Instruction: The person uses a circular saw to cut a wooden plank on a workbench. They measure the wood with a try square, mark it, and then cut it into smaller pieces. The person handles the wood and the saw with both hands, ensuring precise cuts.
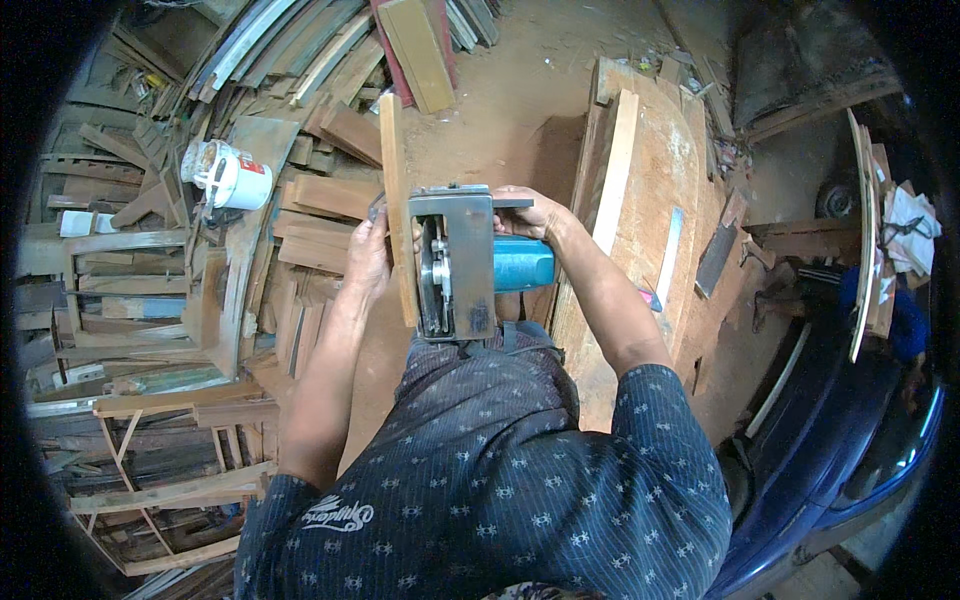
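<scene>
A circular saw (468,265) is held up in front of my body, its grey metal base plate turned toward me and its blue-green motor housing (523,263) sticking out to the right. My right hand (535,215) grips the saw's far right side, by a short dark metal bar (513,203). Along the saw's left edge stands a narrow wooden strip (397,190), longer than the base plate. My left hand (368,255) is closed on this strip from the left; most of its fingers are hidden behind the wood.
On my right is a wooden workbench (660,150) bearing a long pale board (617,165) and a metal straightedge (668,258). Stacked planks (325,235) and a white bucket (238,180) are on the left. A dark blue car (830,430) and a partly visible person (905,315) are at far right.
</scene>
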The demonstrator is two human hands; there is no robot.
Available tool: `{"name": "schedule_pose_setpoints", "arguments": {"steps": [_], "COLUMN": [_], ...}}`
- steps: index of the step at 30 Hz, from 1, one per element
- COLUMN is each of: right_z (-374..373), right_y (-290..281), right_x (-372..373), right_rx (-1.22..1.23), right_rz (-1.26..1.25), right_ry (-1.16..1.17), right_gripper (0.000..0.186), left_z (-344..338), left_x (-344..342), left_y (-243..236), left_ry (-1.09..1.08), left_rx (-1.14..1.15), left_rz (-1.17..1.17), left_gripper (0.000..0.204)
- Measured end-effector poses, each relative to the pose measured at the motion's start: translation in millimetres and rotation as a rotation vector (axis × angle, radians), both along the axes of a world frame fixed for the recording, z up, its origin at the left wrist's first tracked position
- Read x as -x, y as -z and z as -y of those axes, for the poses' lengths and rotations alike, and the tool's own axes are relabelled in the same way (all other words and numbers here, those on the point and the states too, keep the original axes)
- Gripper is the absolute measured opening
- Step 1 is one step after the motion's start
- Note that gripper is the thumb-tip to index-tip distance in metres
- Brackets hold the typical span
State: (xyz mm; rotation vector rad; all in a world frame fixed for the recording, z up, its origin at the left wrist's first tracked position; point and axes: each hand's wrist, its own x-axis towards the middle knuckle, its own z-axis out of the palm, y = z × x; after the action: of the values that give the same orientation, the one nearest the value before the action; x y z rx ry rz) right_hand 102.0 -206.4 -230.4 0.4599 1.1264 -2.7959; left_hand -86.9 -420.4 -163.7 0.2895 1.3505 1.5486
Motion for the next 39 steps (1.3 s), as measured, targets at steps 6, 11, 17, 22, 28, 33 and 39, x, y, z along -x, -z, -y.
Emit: {"name": "schedule_pose_setpoints", "arguments": {"steps": [6, 11, 17, 22, 28, 33, 39], "right_z": [9, 5, 9, -34, -68, -6, 16], "right_y": [-5, 13, -28, 18, 147, 187, 240], "right_x": [8, 13, 25, -18, -232, -334, -367], "right_rx": [0.139, 0.194, 0.003, -0.554, -1.119, -1.056, -1.030], "right_rz": [0.059, 0.147, 0.242, 0.529, 1.265, 1.887, 1.764], "right_ry": [0.109, 0.122, 0.038, 0.376, 1.041, 0.642, 0.495], "right_gripper": [0.031, 0.039, 0.026, 0.039, 0.042, 0.055, 0.049], "left_z": [6, 5, 9, 6, 5, 22, 20], "left_x": [2, -2, 5, 2, -1, -2, 4], "left_y": [8, 3, 8, 7, 6, 14, 16], "left_ry": [-0.015, -0.084, -0.027, -0.070, -0.072, -0.097, -0.080], "left_rx": [-0.021, 0.028, 0.055, 0.079, 0.028, 0.055, 0.078], "left_rz": [0.028, -0.027, -0.031, -0.039, -0.065, 0.008, -0.093], "left_gripper": [0.040, 0.036, 0.042, 0.041, 0.041, 0.046, 0.046]}}
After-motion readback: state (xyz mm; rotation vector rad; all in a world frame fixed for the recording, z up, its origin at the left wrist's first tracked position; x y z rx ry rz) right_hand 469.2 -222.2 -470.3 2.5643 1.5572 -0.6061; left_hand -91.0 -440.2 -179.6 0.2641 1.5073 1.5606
